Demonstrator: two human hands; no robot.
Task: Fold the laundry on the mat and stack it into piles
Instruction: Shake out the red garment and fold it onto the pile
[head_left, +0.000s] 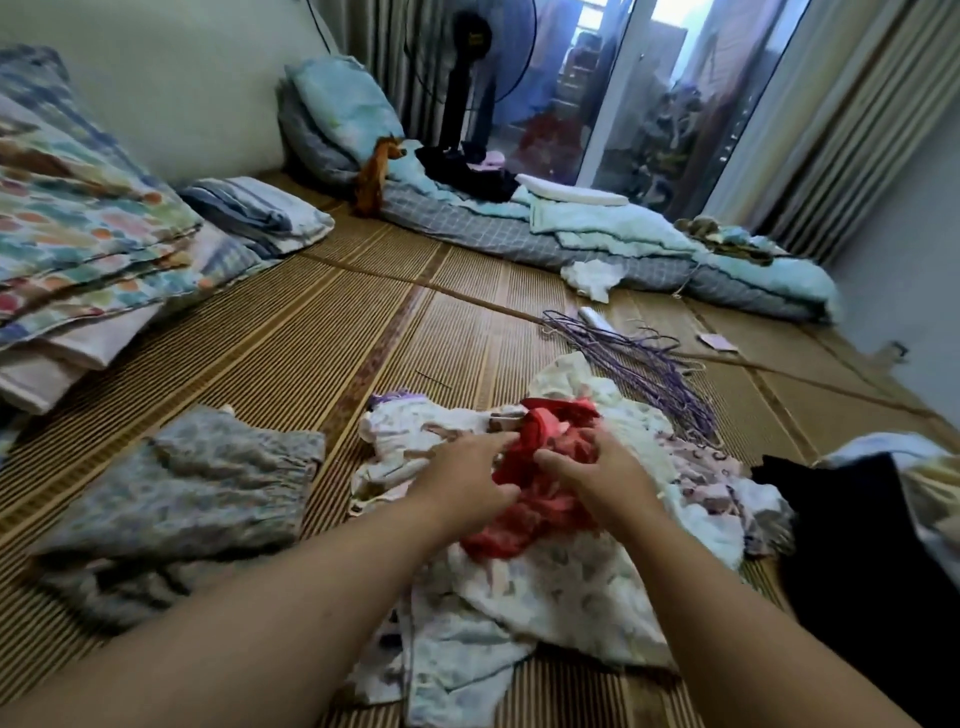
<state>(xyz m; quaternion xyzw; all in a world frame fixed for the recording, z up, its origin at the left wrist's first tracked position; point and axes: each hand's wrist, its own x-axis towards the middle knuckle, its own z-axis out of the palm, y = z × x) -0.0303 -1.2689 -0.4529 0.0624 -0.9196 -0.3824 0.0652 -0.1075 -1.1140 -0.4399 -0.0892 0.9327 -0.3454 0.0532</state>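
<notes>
- Head view: the left hand (462, 478) and the right hand (597, 480) meet over a crumpled red garment (540, 499), which lies on top of a loose heap of pale printed laundry (550, 592) in the middle foreground of the woven mat (311, 332).
- The right hand's fingers curl down into the red cloth and grasp it, with the thumb stretched toward the other hand.
- The left hand's fingers reach across to the garment's near edge and touch it. Motion blur hides whether they pinch the cloth or only lie on it.
- A folded grey floral garment (182, 499) lies flat on the mat to the left of the heap, apart from it.
- A black garment (857, 545) lies at the right edge, just beside the heap.
- A bundle of purple hangers (639, 364) lies on the mat just behind the heap.
- Farther back, a small white cloth (592, 278) lies against the light blue bedding (623, 244), and a standing fan (467, 78) stands by the glass door.
- Folded patterned quilts (78, 234) are stacked along the left wall.
</notes>
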